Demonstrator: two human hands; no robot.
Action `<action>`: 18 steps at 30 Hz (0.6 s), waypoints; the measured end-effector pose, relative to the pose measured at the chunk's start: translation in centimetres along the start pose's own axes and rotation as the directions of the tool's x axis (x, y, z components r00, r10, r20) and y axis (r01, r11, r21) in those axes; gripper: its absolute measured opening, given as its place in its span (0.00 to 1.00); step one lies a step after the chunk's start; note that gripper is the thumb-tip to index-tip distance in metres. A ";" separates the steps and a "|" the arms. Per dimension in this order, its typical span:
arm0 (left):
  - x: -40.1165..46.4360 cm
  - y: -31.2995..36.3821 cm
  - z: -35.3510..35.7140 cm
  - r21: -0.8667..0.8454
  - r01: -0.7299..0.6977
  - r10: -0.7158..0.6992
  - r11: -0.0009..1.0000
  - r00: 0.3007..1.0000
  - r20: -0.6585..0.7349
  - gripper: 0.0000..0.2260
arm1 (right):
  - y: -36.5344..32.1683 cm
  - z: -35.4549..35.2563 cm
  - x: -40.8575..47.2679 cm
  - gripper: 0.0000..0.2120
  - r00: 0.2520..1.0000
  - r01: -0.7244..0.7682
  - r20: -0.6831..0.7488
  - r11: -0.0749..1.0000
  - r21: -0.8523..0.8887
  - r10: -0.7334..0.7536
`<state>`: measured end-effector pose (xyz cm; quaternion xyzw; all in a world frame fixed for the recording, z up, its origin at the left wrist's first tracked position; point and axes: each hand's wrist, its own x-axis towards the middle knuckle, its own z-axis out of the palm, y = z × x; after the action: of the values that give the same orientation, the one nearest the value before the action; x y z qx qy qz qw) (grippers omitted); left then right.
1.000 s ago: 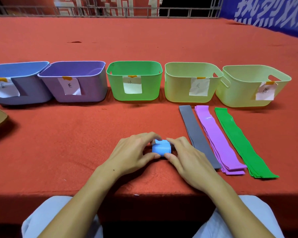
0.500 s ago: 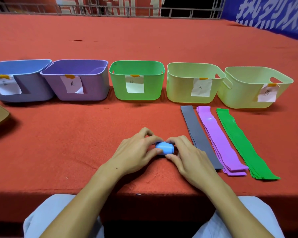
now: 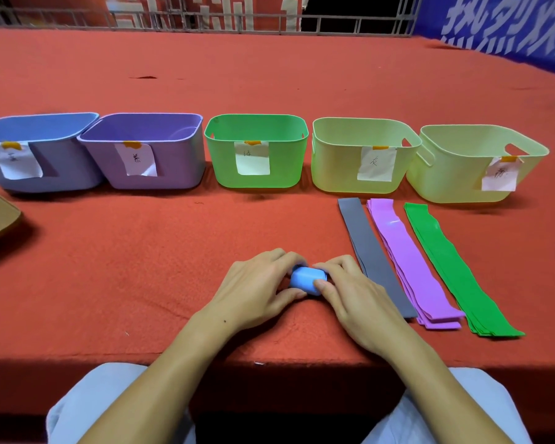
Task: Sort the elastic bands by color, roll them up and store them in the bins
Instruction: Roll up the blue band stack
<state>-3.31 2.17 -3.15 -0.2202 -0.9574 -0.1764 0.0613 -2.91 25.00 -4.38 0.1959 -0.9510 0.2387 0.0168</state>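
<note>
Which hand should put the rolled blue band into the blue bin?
Probably the left hand: the blue bin stands far left, and both hands already pinch the blue roll.

left hand [image 3: 253, 290]: bare, no glove, no ring, nails short and unpainted
right hand [image 3: 356, 296]: bare, no glove, no ring, thumbnail short and plain
left forearm [image 3: 161, 376]: bare up to the frame edge, no sleeve showing, no watch or bracelet, one small dark mole near the wrist
right forearm [image 3: 436, 382]: bare, no sleeve, nothing worn at the wrist
legs [image 3: 87, 408]: pale grey-blue fabric over both thighs, smooth, no visible pattern, seam or pocket
</note>
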 end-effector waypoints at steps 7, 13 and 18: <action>0.0 -0.3 -0.4 -0.018 -0.017 0.019 1.000 0.997 0.075 0.18 | -0.1 -0.1 -0.7 0.23 0.996 0.059 -0.068 0.998 0.032 -0.056; -0.5 -0.3 -1.1 -0.133 0.000 0.007 0.991 0.999 0.054 0.23 | -1.2 -0.1 -0.6 0.22 0.990 0.104 -0.100 0.995 -0.005 -0.104; -1.0 -0.5 -2.4 -0.250 -0.004 0.002 0.968 1.000 -0.009 0.20 | -1.9 -0.4 -0.5 0.21 0.986 0.103 -0.142 0.989 0.109 -0.087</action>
<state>-2.53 0.49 -1.28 -0.2270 -0.9269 -0.2966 0.0375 -1.71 23.85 -3.24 0.2250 -0.9216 0.3056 0.0819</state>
